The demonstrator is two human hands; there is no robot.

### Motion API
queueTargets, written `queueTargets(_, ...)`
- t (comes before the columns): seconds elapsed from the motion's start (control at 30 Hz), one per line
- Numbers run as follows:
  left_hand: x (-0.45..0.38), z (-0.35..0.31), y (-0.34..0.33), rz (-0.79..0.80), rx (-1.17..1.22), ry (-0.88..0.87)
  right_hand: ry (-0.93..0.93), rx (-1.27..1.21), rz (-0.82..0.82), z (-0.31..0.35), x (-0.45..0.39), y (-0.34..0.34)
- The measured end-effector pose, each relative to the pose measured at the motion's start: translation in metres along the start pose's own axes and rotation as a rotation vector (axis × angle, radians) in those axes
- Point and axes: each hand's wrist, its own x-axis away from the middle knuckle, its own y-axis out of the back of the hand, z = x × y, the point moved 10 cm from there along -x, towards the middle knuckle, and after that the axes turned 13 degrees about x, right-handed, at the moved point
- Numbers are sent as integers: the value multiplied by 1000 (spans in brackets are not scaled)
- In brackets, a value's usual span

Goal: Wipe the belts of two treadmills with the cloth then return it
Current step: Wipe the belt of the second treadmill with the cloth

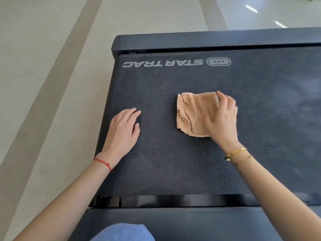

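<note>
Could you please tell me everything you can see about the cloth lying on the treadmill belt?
The tan, terry-like cloth is a small, roughly square piece with frayed, uneven edges and a few creases. It lies nearly flat on the dark textured treadmill belt, right of its middle, below the upside-down STAR TRAC lettering. The right hand rests on its right part, fingers bent over the far right corner. The left hand lies on the belt, apart from it.

Support: a dark textured belt is seen, printed "STAR TRAC" near its far end.
Cloth: a tan cloth is laid flat on the belt, right of centre.
Right hand: pressed on the cloth's right part.
Left hand: rested flat on the belt, left of the cloth, well apart from it.
</note>
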Motion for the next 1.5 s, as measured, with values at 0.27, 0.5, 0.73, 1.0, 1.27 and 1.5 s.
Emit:
queueTargets(0.27, 4, 5, -9, -42, 25, 54, 474, 343, 375, 67, 9, -66)
queueTargets(0.5, 5, 6, -8, -73, 46, 49, 565, 334, 333, 75, 46, -71)
queueTargets(0.73, 5, 3, -7, -79, 48, 28, 343, 343, 305, 20, 2, -58)
queueTargets(1.0, 6, 2, -8, -80, 34, 34, 528, 248, 343, 73, 33, -64)
queueTargets(1.27, -7, 15, -9, -3, -43, 36, 759, 295, 410, 86, 46, -76)
queueTargets(1.5, -26, 25, -11, 11, -54, 124, 484, 323, 340, 109, -90, -120)
